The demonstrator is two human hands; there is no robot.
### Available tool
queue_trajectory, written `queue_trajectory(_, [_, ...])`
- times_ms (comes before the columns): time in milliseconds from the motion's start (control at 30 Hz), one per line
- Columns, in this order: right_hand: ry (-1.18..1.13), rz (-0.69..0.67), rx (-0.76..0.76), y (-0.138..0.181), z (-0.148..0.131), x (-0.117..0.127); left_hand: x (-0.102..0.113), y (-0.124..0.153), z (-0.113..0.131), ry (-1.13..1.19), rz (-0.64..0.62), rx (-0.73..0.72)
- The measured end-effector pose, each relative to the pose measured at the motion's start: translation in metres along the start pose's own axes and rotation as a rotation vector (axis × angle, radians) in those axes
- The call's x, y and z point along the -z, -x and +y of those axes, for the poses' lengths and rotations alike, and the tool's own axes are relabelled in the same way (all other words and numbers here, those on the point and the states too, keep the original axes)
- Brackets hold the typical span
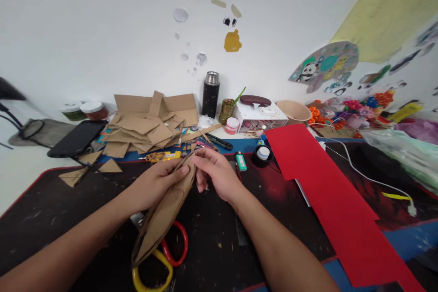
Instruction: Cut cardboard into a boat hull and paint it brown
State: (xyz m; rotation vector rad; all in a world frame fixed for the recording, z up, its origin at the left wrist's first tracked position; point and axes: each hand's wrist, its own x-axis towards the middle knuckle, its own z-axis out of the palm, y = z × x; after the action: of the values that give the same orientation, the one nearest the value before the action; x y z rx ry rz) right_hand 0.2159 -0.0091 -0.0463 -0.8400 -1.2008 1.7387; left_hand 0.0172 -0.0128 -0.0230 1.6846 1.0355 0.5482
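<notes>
A long, leaf-shaped cardboard piece with raised thin edges is held up over the dark mat, slanting from lower left to upper right. My left hand grips its left side, thumb on the inner face. At the upper tip, my right hand pinches the edge between thumb and fingers. Beneath the cardboard lie scissors with one red and one yellow handle; their blades are mostly hidden.
Cardboard scraps pile up at the back left near a phone. A thermos stands behind. Red sheet covers the right side. A lighter, box cutter and glue gun lie beyond my hands.
</notes>
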Motion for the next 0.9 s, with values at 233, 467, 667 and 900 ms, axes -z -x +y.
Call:
queue_trajectory(233, [-0.06,0.01,-0.034,0.001,-0.001,0.002,0.002,0.002,0.001,-0.025,-0.002,-0.002])
queue_trajectory(467, [-0.047,-0.001,-0.044,-0.001,0.004,0.002,0.006,0.003,0.003,-0.044,-0.076,-0.013])
queue_trajectory(667, [-0.064,0.039,0.018,-0.003,0.011,0.002,-0.001,0.002,0.001,-0.005,-0.019,0.013])
queue_trajectory(900, [-0.094,0.007,-0.016,-0.002,0.013,0.006,-0.005,0.001,0.003,0.076,-0.068,-0.003])
